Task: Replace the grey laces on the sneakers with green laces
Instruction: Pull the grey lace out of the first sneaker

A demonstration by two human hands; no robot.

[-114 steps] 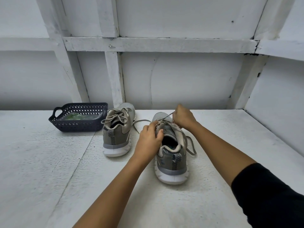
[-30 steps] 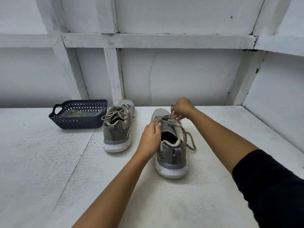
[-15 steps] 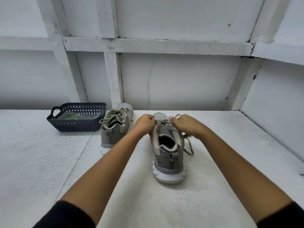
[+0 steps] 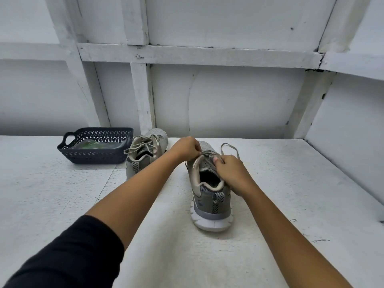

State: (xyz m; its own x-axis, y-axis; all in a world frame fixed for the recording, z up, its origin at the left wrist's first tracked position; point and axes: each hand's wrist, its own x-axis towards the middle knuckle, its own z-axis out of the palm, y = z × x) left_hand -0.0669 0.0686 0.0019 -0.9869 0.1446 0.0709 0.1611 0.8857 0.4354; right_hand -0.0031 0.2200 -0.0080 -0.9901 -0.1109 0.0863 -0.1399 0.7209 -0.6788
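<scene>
Two grey sneakers stand heel-toward-me on the white table (image 4: pixel 62 204). The right sneaker (image 4: pixel 211 196) is between my hands. My left hand (image 4: pixel 187 149) pinches its grey lace (image 4: pixel 228 148) over the tongue area. My right hand (image 4: pixel 230 170) rests on the shoe's right collar and pinches the lace there; a loose lace loop lies on the table beyond it. The left sneaker (image 4: pixel 145 151) stands further back with its grey lace tied in a bow. Green laces (image 4: pixel 89 144) in clear wrapping lie inside a dark basket (image 4: pixel 95 156).
The dark perforated basket sits at the back left, next to the left sneaker. A white framed wall (image 4: pixel 207 100) closes the back of the table, and a side wall stands on the right.
Both hands shifted slightly on the right sneaker: my left hand moved toward the toe end, my right hand came back to the collar. A lace loop now lies beyond the shoe.
</scene>
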